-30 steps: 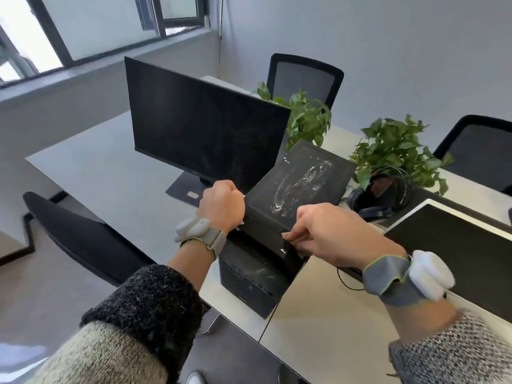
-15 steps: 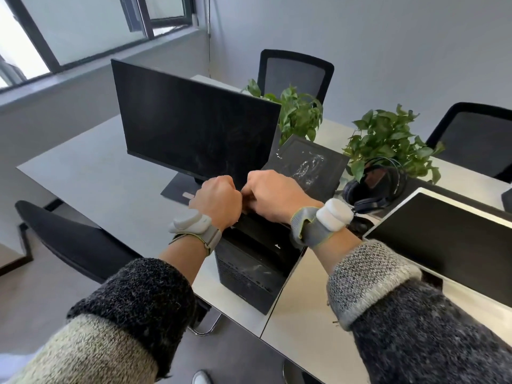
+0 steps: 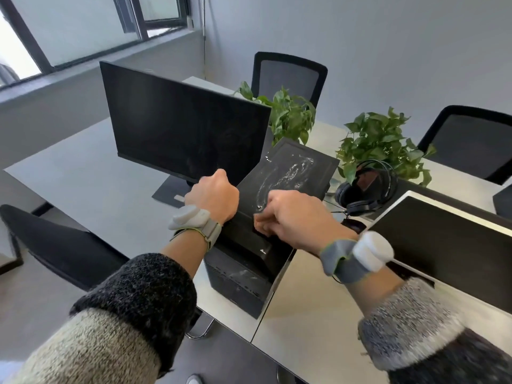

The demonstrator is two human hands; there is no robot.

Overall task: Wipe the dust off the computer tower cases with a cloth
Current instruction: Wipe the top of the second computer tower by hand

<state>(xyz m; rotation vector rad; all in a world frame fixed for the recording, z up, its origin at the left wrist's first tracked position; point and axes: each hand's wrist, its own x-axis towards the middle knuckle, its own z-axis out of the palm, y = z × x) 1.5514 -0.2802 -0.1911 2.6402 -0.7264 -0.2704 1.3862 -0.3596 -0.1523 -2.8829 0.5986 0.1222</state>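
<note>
Where two desks [image 3: 83, 173] meet, the tower [image 3: 288, 173] stands at the near edge, its top smeared with dust.
Fisted left hand [image 3: 213, 196] at its left top edge, right hand [image 3: 293, 217] curled on top; what either holds is hidden. Monitor [image 3: 182, 128] crowds left, headphones [image 3: 363, 192] right.

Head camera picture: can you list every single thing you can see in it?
Computer tower: 1, black, dusty smears on top, middle.
Monitors: 2, black, either side of the tower.
Plants: 2, green, behind the tower.
Headphones: 1, black, right of the tower.
Chairs: 3, black, two beyond the desks, one left.
Desks: several, pale grey, pushed together.
Window: 1, dark frame, top left.
Wristbands: 2, grey and white, on the wrists.
Sleeves: 2, black and cream knit, bottom.
Hands: 2, bare, left curled at the tower's left edge, right on its top; no cloth visible.
</note>
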